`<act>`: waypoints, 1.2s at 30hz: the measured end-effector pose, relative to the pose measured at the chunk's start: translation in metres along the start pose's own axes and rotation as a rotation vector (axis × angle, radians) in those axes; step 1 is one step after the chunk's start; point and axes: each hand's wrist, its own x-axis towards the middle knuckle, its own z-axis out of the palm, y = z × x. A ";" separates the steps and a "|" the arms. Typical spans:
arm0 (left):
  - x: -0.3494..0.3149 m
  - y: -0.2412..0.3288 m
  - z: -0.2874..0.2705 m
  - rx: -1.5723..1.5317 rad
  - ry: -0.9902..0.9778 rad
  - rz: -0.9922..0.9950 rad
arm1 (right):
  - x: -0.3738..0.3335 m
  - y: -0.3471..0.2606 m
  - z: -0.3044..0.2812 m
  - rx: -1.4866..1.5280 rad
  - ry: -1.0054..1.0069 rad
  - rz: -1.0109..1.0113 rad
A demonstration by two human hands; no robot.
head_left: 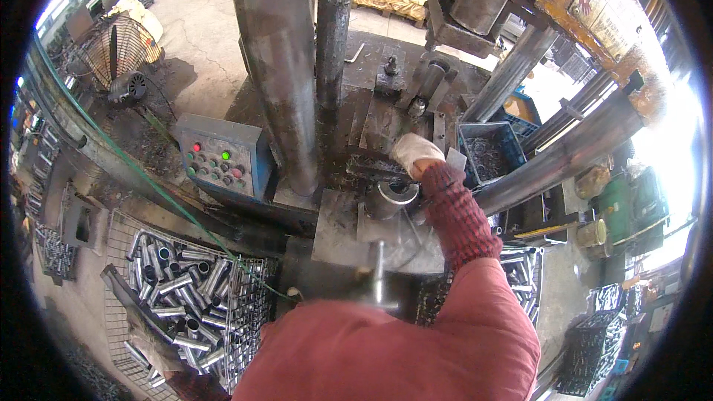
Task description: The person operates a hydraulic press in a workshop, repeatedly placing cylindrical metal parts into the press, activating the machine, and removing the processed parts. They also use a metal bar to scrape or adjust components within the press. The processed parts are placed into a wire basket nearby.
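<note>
My right hand (pixel 416 152), in a white glove, reaches over the press bed to the front of the steel die block (pixel 377 130). Its fingers look curled, and what they may hold is hidden below the glove. Just nearer stands a round, hollow steel fixture (pixel 388 200). A shiny T-shaped metal piece (pixel 379 275), somewhat blurred, shows in front of the bed plate. Of my left arm only a dark sleeve (pixel 197 385) shows clearly, low beside a wire basket (pixel 119 241) of shiny metal tubes (pixel 174 282); I cannot make out that hand's fingers.
Thick steel columns (pixel 278 67) flank the bed, with the yellow press head (pixel 475 0) above. A blue control box (pixel 223 156) stands left, and a green hose (pixel 160 208) crosses there. Right of the die sits a blue crate (pixel 490 152). A fan (pixel 115 52) stands far left.
</note>
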 end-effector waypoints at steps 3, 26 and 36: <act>0.004 0.007 -0.004 -0.265 -0.093 -0.183 | -0.027 -0.022 -0.023 -0.057 -0.204 0.034; 0.019 -0.030 -0.016 -0.381 -0.143 -0.466 | -0.015 -0.315 -0.236 1.642 0.501 -0.133; -0.019 -0.044 -0.070 -0.545 -0.002 -0.691 | 0.229 -0.542 -0.420 1.109 0.757 -0.850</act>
